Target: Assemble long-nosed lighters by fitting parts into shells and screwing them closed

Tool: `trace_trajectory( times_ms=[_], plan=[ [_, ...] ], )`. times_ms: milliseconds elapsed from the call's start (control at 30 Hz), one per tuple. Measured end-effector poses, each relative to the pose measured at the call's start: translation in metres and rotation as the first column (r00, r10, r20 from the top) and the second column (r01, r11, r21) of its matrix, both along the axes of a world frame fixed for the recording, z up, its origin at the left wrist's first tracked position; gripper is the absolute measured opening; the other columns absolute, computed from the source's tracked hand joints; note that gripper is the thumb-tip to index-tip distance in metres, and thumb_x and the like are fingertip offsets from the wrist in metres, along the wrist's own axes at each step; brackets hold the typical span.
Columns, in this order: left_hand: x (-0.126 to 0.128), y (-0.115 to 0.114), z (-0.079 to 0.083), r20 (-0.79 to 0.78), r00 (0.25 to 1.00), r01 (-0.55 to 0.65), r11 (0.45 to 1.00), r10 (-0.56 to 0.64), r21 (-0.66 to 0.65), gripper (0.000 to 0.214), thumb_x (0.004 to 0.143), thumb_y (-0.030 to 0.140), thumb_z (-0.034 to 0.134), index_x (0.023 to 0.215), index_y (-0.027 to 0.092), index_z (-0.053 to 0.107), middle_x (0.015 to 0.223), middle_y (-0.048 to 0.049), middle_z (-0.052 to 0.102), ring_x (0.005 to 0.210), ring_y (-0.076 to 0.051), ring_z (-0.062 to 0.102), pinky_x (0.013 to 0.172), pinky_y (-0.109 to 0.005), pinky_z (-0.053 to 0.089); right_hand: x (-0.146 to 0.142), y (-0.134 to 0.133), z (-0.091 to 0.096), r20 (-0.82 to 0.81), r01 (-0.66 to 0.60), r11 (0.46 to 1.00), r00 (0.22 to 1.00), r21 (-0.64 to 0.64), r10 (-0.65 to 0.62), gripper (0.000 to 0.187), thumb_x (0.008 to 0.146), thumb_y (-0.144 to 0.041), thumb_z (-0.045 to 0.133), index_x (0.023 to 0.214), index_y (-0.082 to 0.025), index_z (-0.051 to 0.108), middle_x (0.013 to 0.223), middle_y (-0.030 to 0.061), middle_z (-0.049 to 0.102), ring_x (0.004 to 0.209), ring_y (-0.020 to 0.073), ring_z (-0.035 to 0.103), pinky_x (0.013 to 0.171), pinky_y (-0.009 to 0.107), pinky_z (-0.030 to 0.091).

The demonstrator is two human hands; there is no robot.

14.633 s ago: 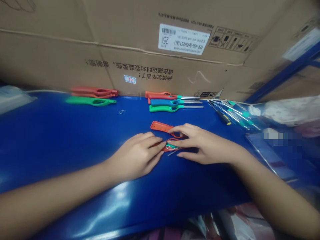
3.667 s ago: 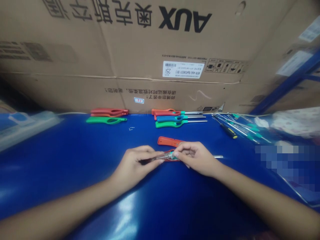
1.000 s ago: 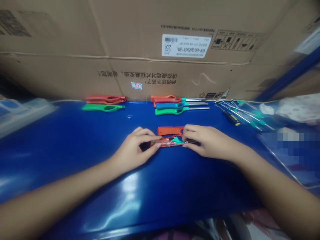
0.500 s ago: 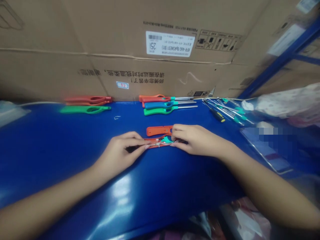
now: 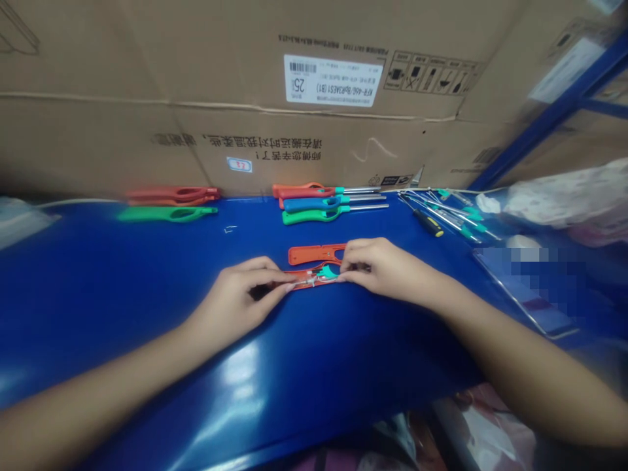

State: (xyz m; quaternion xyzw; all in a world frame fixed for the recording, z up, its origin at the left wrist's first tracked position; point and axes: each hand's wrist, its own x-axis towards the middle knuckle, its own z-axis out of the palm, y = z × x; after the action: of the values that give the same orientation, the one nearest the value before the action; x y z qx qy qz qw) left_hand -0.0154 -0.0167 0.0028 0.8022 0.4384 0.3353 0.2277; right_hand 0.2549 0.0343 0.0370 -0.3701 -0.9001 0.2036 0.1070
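An orange lighter shell half (image 5: 308, 279) lies on the blue table (image 5: 147, 281) with a clear tube and a teal part in it. My left hand (image 5: 240, 299) pinches its left end with fingers closed. Fingers curled, my right hand (image 5: 377, 267) presses on its right end by the teal part. A second orange shell half (image 5: 314, 253) lies just behind, touching my right fingers.
Finished long lighters in orange, blue and green (image 5: 318, 203) lie by the cardboard box (image 5: 304, 98) at the back. Empty red and green shells (image 5: 169, 203) lie back left. Metal rods with teal ends and a screwdriver (image 5: 432, 224) lie right. A clear bag (image 5: 569, 203) is far right.
Both hands stay on the orange shell half. My right hand has shifted slightly back and up along its right end; the camera view has barely moved.
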Motion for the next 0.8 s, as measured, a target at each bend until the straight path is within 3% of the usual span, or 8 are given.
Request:
trace_trajectory(
  times_ms=[133,267,400,533,700,800],
  plan=[
    [0.0001,-0.0007,0.0002,-0.002,1.0,-0.001,1.0,0.001,0.002,0.022,0.093,0.027,0.064,0.11,0.027,0.078,0.092,-0.0029,0.072,0.077,-0.014,0.067,0.067,-0.023,0.052,-0.0008,0.0006,-0.0007,-0.065,0.033,0.994,0.997,-0.103,-0.04,0.008,0.089,-0.014,0.067,0.083,-0.016,0.072,0.085,0.0037,0.067,0.073,0.0129,0.06,0.068,0.026,0.045],
    [0.0004,-0.001,0.0001,-0.001,1.0,-0.005,1.0,0.005,0.006,0.022,0.093,0.027,0.065,0.11,0.027,0.078,0.091,-0.0033,0.072,0.076,-0.014,0.067,0.068,-0.024,0.052,-0.001,0.0003,-0.0001,-0.051,0.034,0.996,0.998,-0.078,-0.038,0.01,0.089,-0.012,0.065,0.084,-0.016,0.073,0.086,0.0039,0.068,0.072,0.0131,0.06,0.067,0.026,0.045],
    [0.0011,-0.0012,0.0,0.009,1.0,-0.005,1.0,0.005,0.001,0.021,0.093,0.027,0.065,0.108,0.025,0.078,0.092,-0.0038,0.072,0.077,-0.015,0.067,0.069,-0.025,0.053,0.0015,-0.0001,0.0028,-0.016,-0.067,0.998,0.998,0.007,0.067,0.012,0.092,-0.013,0.062,0.087,-0.016,0.072,0.09,0.0054,0.068,0.079,0.0154,0.062,0.073,0.028,0.047],
    [0.001,-0.0011,-0.0008,0.02,1.0,-0.009,1.0,0.009,0.0,0.019,0.092,0.026,0.065,0.106,0.024,0.079,0.093,-0.0039,0.072,0.078,-0.014,0.068,0.07,-0.024,0.053,0.0037,-0.0006,0.0061,-0.008,-0.154,0.988,0.988,0.003,0.154,0.015,0.095,-0.013,0.057,0.09,-0.017,0.071,0.093,0.0058,0.069,0.083,0.0162,0.063,0.077,0.029,0.048],
    [0.0006,-0.0006,-0.0018,0.026,1.0,-0.009,1.0,0.009,-0.003,0.019,0.093,0.026,0.065,0.105,0.024,0.079,0.093,-0.0039,0.072,0.077,-0.014,0.067,0.069,-0.025,0.053,0.0027,-0.0013,0.006,0.037,-0.104,0.994,0.994,0.018,0.103,0.014,0.093,-0.014,0.059,0.087,-0.016,0.071,0.091,0.0056,0.068,0.079,0.0159,0.061,0.072,0.028,0.046],
    [0.0008,-0.0002,-0.0026,0.031,1.0,0.002,1.0,-0.002,-0.002,0.019,0.093,0.026,0.064,0.106,0.024,0.078,0.093,-0.0045,0.072,0.078,-0.015,0.067,0.069,-0.025,0.054,0.0021,-0.0005,0.0044,-0.017,-0.074,0.997,0.997,-0.03,0.073,0.012,0.092,-0.016,0.062,0.084,-0.017,0.072,0.087,0.0047,0.068,0.076,0.0148,0.061,0.07,0.026,0.045]
  ],
)
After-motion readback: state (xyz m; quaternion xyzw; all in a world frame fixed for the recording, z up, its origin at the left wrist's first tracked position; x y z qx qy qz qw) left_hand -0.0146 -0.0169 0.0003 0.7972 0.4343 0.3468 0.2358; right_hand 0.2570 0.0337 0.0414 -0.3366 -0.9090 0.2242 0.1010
